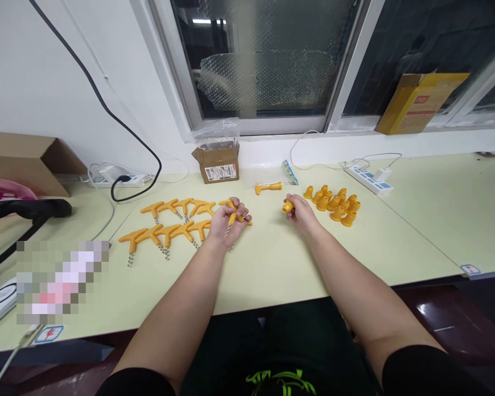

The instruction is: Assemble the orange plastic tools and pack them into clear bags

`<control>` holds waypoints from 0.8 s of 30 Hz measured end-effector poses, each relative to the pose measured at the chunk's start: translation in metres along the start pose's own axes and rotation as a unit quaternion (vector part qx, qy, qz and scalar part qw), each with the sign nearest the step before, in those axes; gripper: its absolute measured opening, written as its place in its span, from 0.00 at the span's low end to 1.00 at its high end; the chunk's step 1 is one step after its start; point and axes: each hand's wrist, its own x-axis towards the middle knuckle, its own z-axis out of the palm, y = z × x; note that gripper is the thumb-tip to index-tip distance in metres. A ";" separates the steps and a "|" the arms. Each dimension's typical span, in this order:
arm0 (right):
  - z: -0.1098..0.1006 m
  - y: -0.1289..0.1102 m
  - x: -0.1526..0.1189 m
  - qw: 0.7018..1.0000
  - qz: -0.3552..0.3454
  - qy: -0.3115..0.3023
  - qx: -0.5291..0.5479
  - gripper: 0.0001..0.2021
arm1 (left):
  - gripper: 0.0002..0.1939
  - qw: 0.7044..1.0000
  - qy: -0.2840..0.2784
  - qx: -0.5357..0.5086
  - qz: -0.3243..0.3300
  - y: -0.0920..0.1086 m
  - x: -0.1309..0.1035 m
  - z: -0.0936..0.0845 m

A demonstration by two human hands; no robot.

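My left hand [230, 224] is closed around a yellow T-shaped corkscrew [232, 218], its metal spiral pointing down. Between the thumb and fingers of my right hand [302, 213] is a yellow cone-shaped sleeve [287, 207]. Two rows of yellow corkscrews [165, 234] lie to the left of my left hand, some partly hidden behind it. Several yellow sleeves [337, 204] stand grouped to the right of my right hand. Beyond both hands, a corkscrew joined with a sleeve [269, 188] lies at a clear plastic bag [272, 176].
A small cardboard box [219, 165] stands by the wall. Power strips [369, 180] with cables lie at the back right and back left. A black cable [107, 107] hangs at the left, above a black curved object [28, 212]. A larger box [20, 157] sits far left.
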 end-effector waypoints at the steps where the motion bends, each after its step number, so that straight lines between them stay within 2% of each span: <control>1: 0.000 0.000 0.000 1.000 -0.003 -0.001 -0.003 0.18 | 0.06 1.000 -0.006 0.004 -0.009 0.001 -0.001 0.000; 4: 0.001 0.002 0.001 1.000 -0.006 -0.007 -0.017 0.19 | 0.07 0.999 -0.012 0.027 -0.022 0.004 -0.006 0.002; 10: 0.001 0.003 0.001 0.999 -0.004 -0.010 -0.035 0.19 | 0.09 0.999 -0.004 0.045 -0.007 0.005 -0.008 0.002; 19: -0.001 0.005 0.004 0.999 -0.010 -0.004 -0.036 0.18 | 0.08 0.999 -0.012 0.030 0.002 0.008 -0.007 0.002; 21: -0.002 0.006 0.006 0.999 -0.010 0.001 -0.039 0.18 | 0.09 0.999 -0.001 0.032 0.029 0.014 -0.010 0.003; 24: -0.004 0.008 0.009 0.999 -0.005 0.007 -0.045 0.18 | 0.09 0.993 0.028 0.039 0.108 0.029 -0.017 0.004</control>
